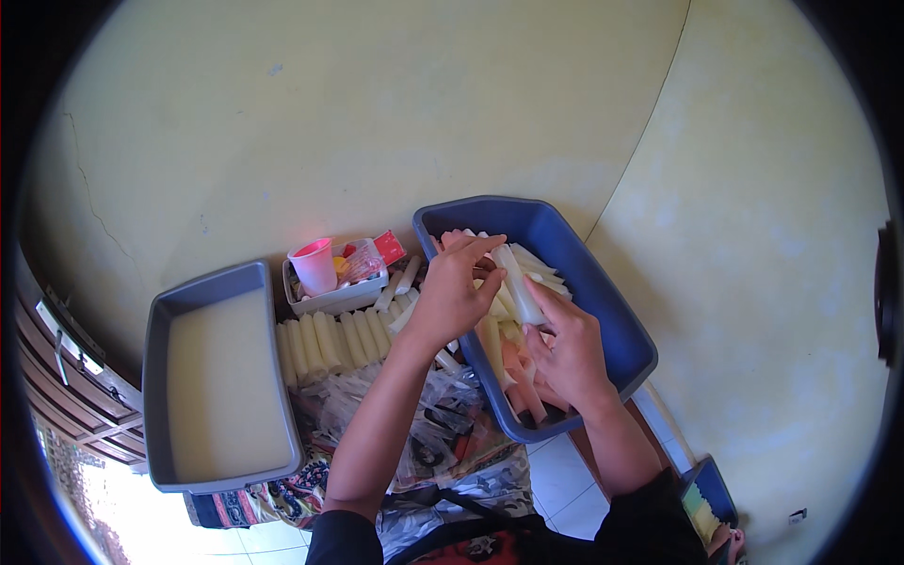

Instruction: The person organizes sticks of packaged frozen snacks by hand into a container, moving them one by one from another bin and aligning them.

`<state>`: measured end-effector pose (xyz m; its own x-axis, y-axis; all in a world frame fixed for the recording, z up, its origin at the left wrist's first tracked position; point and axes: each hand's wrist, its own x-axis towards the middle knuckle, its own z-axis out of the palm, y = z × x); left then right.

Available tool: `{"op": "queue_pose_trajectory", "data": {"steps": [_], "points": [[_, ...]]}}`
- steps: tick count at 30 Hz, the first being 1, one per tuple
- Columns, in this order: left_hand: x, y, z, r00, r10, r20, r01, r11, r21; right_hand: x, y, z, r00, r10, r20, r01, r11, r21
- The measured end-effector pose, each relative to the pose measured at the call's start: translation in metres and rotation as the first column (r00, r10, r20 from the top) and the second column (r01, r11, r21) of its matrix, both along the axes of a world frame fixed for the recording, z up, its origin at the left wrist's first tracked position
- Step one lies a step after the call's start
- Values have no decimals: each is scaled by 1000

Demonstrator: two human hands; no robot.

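Observation:
A whitish filled plastic tube (520,287) is held at a slant over the blue tub (617,344). The fingers of my right hand (570,353) are closed round its lower end. My left hand (459,290) is at the upper end, index finger and thumb bent onto the tube; its other fingers curl partly out of sight. Below my hands, several white tubes (537,266) and pink tubes (529,391) lie heaped in the tub. What the tubes contain cannot be made out exactly.
To the left stands a grey tub (158,377) of milky liquid (226,377). Between the tubs are rows of pale tubes (325,341), clear plastic bags (377,410) and a small white tray (339,299) with a pink cup (314,266). A wall (377,122) rises behind.

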<state>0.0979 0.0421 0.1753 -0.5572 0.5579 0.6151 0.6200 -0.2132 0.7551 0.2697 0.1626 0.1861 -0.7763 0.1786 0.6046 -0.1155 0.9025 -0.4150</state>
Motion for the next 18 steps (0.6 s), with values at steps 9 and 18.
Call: {"op": "queue_pose_trajectory", "data": {"steps": [9, 18], "points": [[-52, 93, -70, 986, 68, -149, -115, 936, -334, -48, 104, -46, 964, 32, 262, -59, 994, 95], [-48, 93, -72, 956, 11, -292, -187, 790, -584, -53, 104, -69, 951, 60, 303, -95, 990, 101]]}}
